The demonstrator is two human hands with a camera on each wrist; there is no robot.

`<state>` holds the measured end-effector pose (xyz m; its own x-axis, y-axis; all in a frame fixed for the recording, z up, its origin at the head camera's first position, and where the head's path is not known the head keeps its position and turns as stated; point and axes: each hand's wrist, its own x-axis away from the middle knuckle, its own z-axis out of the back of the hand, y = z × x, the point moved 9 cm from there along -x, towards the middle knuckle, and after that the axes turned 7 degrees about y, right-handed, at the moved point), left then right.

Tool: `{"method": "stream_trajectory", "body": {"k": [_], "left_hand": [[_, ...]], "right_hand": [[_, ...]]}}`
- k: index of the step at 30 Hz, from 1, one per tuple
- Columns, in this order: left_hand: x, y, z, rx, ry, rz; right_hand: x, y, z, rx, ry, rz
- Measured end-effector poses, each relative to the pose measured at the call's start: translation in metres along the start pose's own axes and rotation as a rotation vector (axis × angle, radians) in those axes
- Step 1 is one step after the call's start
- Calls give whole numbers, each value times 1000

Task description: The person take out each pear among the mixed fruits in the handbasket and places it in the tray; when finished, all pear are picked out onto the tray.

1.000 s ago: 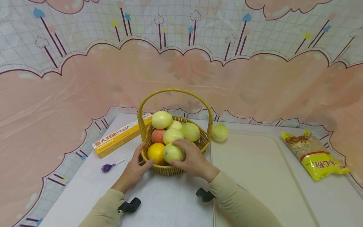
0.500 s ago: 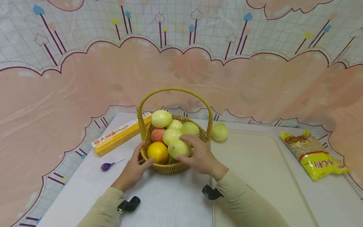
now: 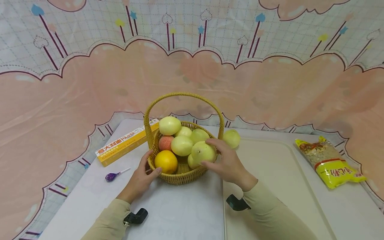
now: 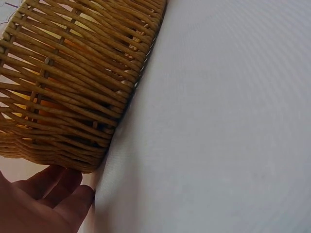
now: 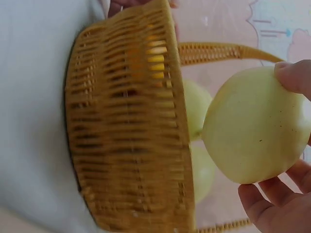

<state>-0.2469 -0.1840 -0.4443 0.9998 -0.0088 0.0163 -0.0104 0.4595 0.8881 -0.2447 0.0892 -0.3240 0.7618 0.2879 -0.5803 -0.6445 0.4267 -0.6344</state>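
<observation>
My right hand point(image 3: 229, 165) holds a small pale green melon point(image 5: 255, 126) between thumb and fingers, over the right side of a wicker basket point(image 3: 180, 180). The basket's left rim is gripped by my left hand point(image 3: 141, 176), its thumb over the edge and its fingers against the outer side. Inside lie an orange point(image 3: 166, 162) at the front left, a reddish fruit point(image 3: 165, 143) behind it, and several more pale green melons point(image 3: 182, 145). Part of the basket floor shows next to the orange. In the left wrist view my fingertips point(image 4: 73, 179) are low against the weave.
A yellow pasta box point(image 3: 127, 143) and a purple lollipop point(image 3: 111, 176) lie left of the basket. Another melon point(image 3: 232, 139) sits behind right, by a beige tray point(image 3: 270, 143). A yellow food bag point(image 3: 330, 163) lies far right. The basket's tall handle point(image 3: 184, 94) arches overhead.
My right hand has moved the melon rightward and slightly up from beside the orange, uncovering basket floor and a melon beneath. The left hand has stayed on the rim.
</observation>
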Motion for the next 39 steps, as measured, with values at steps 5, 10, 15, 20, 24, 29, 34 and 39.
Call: {"method": "stream_trajectory", "body": {"k": [5,10,15,20,24,29,34,39], "left_hand": [[0,1,-1,2,-6,7],[0,0,0,-2,-6,4],[0,0,0,-2,1,-4],[0,-1,0,-3,3,3],[0,-1,0,-8,4,6],[0,-1,0,-5,5,7],[0,-2,0,-3,5,6],[0,-2,0,0,6,6]], "right_hand": [[7,7,22,-25,37,-26],[14,17,43,-40,76,-72],[19,24,62,-10,128,-69],[27,36,74,33,145,-103],[33,45,83,69,152,-124],[41,59,96,99,186,-160],[50,78,105,95,224,-221],[57,98,114,117,236,-293]]}}
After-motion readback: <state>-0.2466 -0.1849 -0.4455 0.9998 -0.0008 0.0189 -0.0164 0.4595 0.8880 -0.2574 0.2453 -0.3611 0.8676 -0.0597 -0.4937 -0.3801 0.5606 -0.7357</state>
